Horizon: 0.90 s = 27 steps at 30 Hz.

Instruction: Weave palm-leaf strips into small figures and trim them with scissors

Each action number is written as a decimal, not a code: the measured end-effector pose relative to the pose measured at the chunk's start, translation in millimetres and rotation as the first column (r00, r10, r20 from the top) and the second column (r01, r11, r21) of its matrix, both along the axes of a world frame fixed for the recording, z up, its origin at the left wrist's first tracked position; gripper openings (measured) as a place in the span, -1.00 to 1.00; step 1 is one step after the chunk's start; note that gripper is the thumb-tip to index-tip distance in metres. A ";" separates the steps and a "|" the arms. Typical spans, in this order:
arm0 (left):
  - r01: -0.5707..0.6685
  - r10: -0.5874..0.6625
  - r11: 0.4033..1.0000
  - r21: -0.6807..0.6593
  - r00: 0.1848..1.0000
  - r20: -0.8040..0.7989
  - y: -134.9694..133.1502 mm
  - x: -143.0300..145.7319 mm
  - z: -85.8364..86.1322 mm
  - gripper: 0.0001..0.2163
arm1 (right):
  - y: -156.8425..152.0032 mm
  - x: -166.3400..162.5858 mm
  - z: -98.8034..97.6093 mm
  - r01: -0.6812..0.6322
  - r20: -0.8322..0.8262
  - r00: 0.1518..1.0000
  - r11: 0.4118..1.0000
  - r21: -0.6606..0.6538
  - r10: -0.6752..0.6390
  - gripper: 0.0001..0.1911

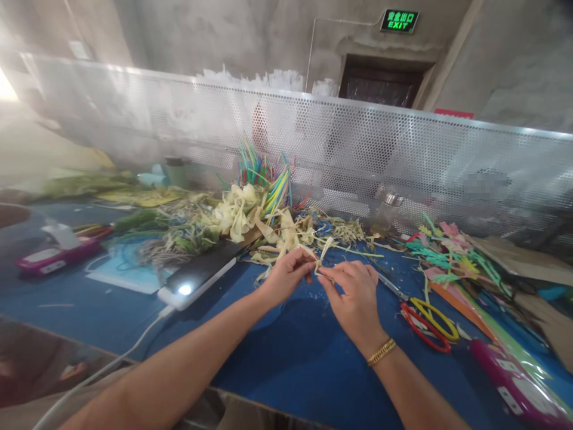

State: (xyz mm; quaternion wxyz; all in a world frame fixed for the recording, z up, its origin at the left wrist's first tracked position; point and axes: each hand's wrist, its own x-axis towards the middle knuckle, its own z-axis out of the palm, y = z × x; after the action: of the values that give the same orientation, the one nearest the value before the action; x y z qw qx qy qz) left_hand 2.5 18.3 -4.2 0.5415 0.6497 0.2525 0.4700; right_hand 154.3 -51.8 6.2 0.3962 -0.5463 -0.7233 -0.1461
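While the left hand (289,276) and right hand (356,294) each pinch a pale strip (318,263) between thumb and fingers above the blue table (286,352), scissors (421,318) lie beside the right hand, a leafy pile (286,229) sits behind, and a metal screen (295,122) stands beyond

Exit sign (400,21): lit green, high on the grey wall (215,36), above a dark doorway (380,83)
Perforated metal panel (349,137): running along the back of the blue tabletop (286,352)
Clear bottle (388,210): metal-lidded, near the panel
Coloured stems (278,192): a bristling bunch, toward the back
Scissors (406,298): lying flat, one handle loop red, the other yellow
Bright paper-like cut-outs (452,251): pink, green and yellow, piled at the right
Black-and-white slab (206,269): glowing at its near corner, white cable (102,365) trailing off the edge
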 end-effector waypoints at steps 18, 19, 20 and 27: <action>-0.077 0.077 0.997 0.003 0.997 0.026 -0.3 4.2 -6.3 -0.86 | 7.5 3.1 -6.3 -0.174 -0.237 0.959 0.983 -0.056 0.156 -0.80; -0.050 0.051 0.998 -0.027 0.998 0.031 -0.9 4.3 -5.6 -0.85 | 7.9 4.3 -5.7 -0.186 -0.247 0.954 0.981 -0.057 0.167 -0.82; -0.026 0.028 0.998 -0.058 0.999 0.038 -1.5 4.2 -4.5 -0.83 | 8.1 5.4 -5.0 -0.192 -0.257 0.951 0.980 -0.056 0.171 -0.83; 0.029 -0.025 0.990 -0.138 0.999 0.029 -2.4 0.3 3.6 -0.79 | 8.9 7.4 -3.4 -0.189 -0.370 0.914 0.981 -0.032 0.164 -0.90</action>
State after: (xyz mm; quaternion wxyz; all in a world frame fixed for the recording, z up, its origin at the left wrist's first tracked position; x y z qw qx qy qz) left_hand 2.9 15.9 -0.6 0.5949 0.6075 0.2684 0.4527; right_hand 161.7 -42.9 2.8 0.5169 -0.5092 -0.6879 0.0187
